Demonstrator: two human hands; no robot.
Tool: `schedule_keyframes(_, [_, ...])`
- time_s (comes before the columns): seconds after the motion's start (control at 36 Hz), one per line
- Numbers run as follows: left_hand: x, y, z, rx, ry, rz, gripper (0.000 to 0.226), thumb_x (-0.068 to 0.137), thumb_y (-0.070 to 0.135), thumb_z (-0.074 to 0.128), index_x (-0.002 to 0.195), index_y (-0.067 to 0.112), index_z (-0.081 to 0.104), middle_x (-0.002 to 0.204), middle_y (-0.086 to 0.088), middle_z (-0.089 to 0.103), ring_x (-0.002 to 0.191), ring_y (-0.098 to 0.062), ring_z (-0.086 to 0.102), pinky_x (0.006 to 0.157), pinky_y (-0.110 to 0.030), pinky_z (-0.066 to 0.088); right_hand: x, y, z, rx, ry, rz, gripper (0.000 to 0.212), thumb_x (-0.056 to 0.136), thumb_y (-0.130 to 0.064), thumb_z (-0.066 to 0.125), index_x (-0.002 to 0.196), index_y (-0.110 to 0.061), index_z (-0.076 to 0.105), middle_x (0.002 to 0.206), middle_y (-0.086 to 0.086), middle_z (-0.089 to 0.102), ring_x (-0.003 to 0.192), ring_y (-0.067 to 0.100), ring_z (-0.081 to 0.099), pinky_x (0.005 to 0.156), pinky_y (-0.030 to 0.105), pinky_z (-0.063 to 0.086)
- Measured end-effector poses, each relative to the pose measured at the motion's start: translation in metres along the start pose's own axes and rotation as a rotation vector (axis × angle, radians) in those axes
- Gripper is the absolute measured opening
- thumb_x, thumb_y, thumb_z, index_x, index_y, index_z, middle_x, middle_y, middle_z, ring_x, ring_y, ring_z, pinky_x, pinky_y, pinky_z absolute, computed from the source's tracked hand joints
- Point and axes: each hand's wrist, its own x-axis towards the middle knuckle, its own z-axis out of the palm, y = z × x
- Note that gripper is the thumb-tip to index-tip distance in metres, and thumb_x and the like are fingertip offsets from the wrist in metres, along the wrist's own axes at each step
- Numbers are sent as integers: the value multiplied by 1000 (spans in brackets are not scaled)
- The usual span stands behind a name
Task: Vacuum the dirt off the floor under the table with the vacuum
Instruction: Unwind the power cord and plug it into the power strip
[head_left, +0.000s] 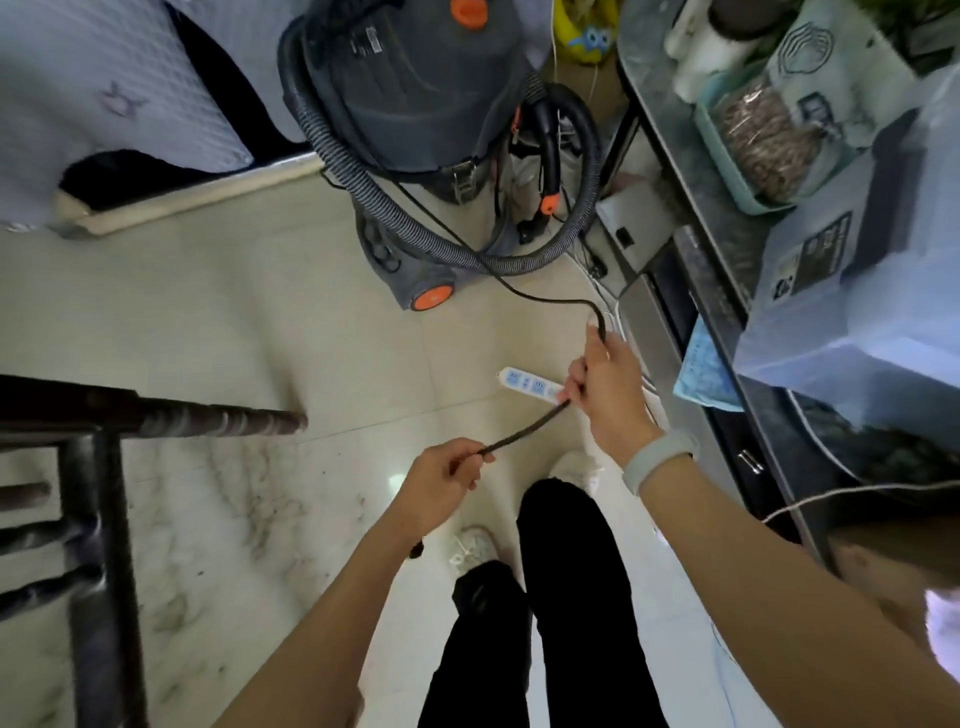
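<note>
Vacuum, top cut off; left hand and right hand each grip its blurred cord.

The vacuum stands ahead, power strip nearer, table right.

Open floor ahead — vacuum beyond, chair left, table right.
</note>
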Motion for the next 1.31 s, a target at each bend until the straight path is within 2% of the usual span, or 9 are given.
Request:
schedule_keyframes(0.11, [-9,-13,7,266,-43,33,16,94,12,55,101,13,70,91,4,64,87,-14,57,75,-11,39,-34,47,-40,-272,62,-43,19,100,-6,34,95,-15,50,60,3,38,32,6,34,41,24,41])
schedule_keyframes(0.19, [-11,-23,17,573,-54,162,18,94,17,57,105,14,72,104,-6,64,99,-24,57,91,-32,42,-51,92,-77,-378,121,89,23,97,0,35,85,-14,49,67,4,43,40,11,48,63,40,57])
schedule_keyframes(0.47, [17,-53,51,972,300,314,6,75,18,79,77,14,75,61,-6,56,62,-29,54,52,-33,42,-7,142,-113,-493,98,137,20,97,-13,48,78,-18,52,70,7,60,64,26,62,78,45,53])
schedule_keyframes(0.72, [101,-105,90,215,572,-23,24,95,27,56,108,12,70,98,-8,70,87,-19,65,76,-18,38,97,213,-104,-872,-159,32,22,96,-28,51,101,-10,62,88,4,61,83,21,54,71,26,40])
schedule_keyframes(0.83, [164,-136,101,-343,746,-34,9,92,7,59,97,10,65,82,0,64,67,-17,68,67,-22,52,150,259,-83,-999,-521,126,29,96,-31,53,81,-7,61,81,5,58,81,21,54,71,29,43])
schedule_keyframes(0.92, [204,-164,98,-205,801,70,8,93,5,52,95,13,53,83,11,57,47,-8,59,57,-24,51,195,279,-70,-1018,-645,249,20,98,-25,50,90,-9,60,79,3,56,64,16,54,60,24,52])
schedule_keyframes(1.08, [264,-239,75,220,645,353,30,93,12,60,123,15,56,93,9,63,60,-5,57,67,-20,48,288,282,-32,-574,-403,170,20,101,-24,41,104,-9,54,76,5,60,59,14,53,54,19,42])
schedule_keyframes(1.17, [290,-274,84,363,527,478,19,90,10,63,108,13,68,91,10,67,75,0,57,70,-4,41,320,287,-13,-324,-442,192,30,102,-34,36,92,-14,56,85,7,65,72,18,60,67,25,47])
schedule_keyframes(1.31, [330,-312,114,366,435,526,18,88,6,64,106,9,68,87,3,68,74,-7,55,66,-20,43,348,304,-6,187,-402,274,31,100,-16,30,83,-8,54,91,16,66,87,28,62,92,44,45])
